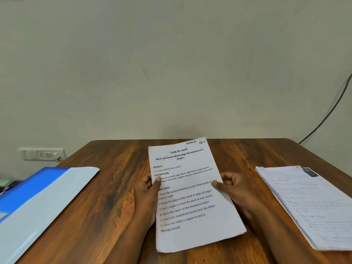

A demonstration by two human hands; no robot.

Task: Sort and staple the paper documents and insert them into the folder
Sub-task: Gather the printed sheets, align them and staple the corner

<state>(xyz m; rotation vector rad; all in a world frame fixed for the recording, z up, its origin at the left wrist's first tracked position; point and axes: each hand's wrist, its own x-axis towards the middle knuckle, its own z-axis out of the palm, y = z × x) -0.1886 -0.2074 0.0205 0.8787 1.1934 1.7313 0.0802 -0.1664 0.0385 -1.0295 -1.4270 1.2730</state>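
Note:
A thin stack of printed sheets (192,210), headed "TASK ID: 3649", is held above the middle of the wooden table (114,197). My left hand (147,195) grips its left edge, thumb on top of the page. My right hand (235,189) grips the right edge the same way. A blue and pale grey folder (36,204) lies flat at the left. A second pile of handwritten sheets (308,204) lies at the right, with a dark object (310,172) at its far corner, partly under the paper.
The table's far edge meets a plain wall. A wall socket plate (42,154) sits low on the wall at the left. A black cable (327,115) hangs down the wall at the right. Small objects (6,184) lie beyond the folder's far left corner.

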